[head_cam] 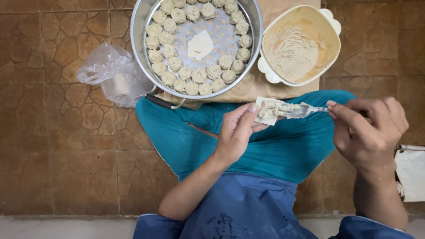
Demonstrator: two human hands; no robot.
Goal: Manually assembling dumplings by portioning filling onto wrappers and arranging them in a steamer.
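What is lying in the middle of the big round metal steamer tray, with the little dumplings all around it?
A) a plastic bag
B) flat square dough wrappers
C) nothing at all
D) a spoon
B: a few flat square dough wrappers lie in the middle of the steamer tray, ringed by shaped dumplings.

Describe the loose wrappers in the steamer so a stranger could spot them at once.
Start at the round metal steamer tray at the top of the view, ringed with folded dumplings. On its perforated middle lie the wrappers: a small stack of flat, pale squares, the only unfolded pieces there.
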